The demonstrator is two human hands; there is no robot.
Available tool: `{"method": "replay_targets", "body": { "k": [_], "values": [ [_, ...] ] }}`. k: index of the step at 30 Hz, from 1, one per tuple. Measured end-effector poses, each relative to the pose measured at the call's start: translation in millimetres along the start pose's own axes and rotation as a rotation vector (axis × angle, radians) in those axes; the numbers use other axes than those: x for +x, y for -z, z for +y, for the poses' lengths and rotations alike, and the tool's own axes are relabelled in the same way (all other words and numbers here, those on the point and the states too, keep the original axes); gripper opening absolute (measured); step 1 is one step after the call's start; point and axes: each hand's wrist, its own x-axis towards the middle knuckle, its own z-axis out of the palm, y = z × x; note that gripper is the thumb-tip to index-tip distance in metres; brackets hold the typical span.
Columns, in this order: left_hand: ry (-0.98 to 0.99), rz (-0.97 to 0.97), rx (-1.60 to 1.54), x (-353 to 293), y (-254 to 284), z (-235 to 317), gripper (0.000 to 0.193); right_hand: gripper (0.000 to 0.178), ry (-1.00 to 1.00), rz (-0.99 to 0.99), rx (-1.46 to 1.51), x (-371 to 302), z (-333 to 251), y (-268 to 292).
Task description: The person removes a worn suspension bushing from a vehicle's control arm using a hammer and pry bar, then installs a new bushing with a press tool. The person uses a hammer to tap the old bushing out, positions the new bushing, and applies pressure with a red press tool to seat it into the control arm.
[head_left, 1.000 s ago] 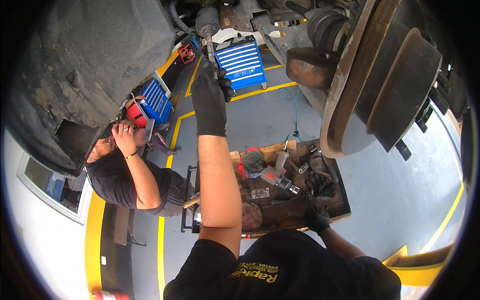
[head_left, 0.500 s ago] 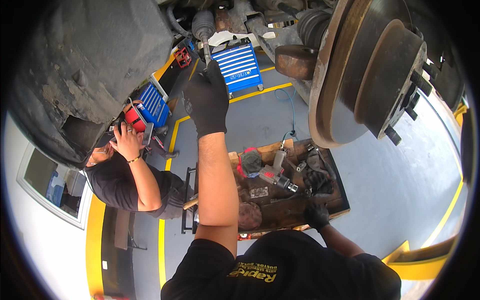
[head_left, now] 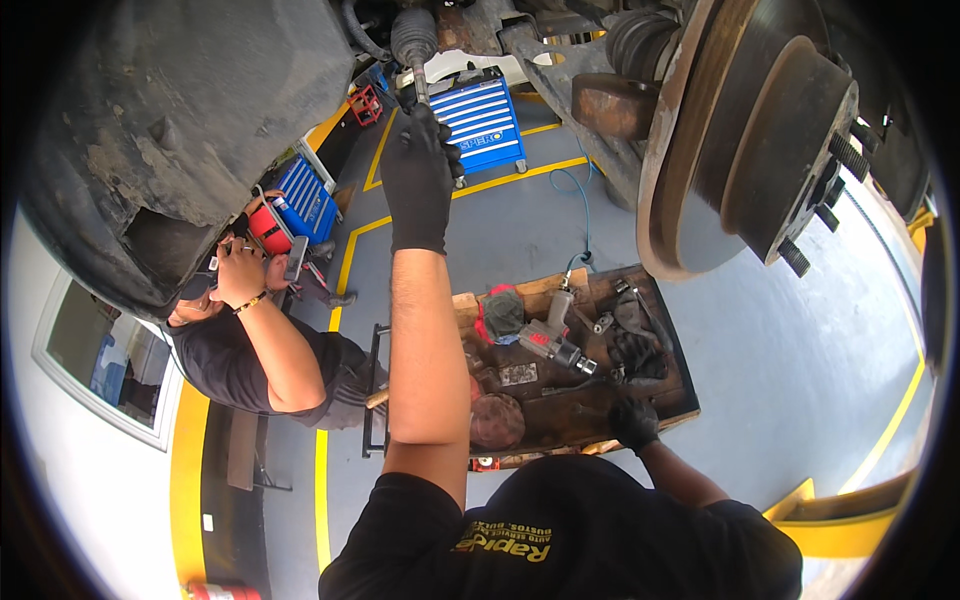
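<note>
Of the 2 gloved hands, the left hand [head_left: 418, 170] is raised and its fingers are closed around the end of the rod [head_left: 421, 84], which comes out of the rubber boot [head_left: 413, 38]. The right hand [head_left: 633, 422] is at the near edge of the tool tray [head_left: 570, 412]; I cannot tell whether its fingers are apart or together.

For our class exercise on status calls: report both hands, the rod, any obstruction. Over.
Left hand closed on rod below ribbed boot. Right hand at near edge of tray, grip unclear. Brake disc to the right, apart from left hand.
</note>
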Motion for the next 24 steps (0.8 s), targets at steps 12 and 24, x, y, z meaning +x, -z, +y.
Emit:
{"method": "replay_targets", "body": {
  "k": [12, 24],
  "values": [
    [-0.195, 0.302, 0.310, -11, -14, 14, 0.052, 0.016, 0.019, 0.051, 0.006, 0, 4, -5],
    [-0.219, 0.242, 0.386, -11, -6, 17, 0.049, 0.014, 0.060, -0.005, 0.012, 2, -1, 8]
  ]
}}
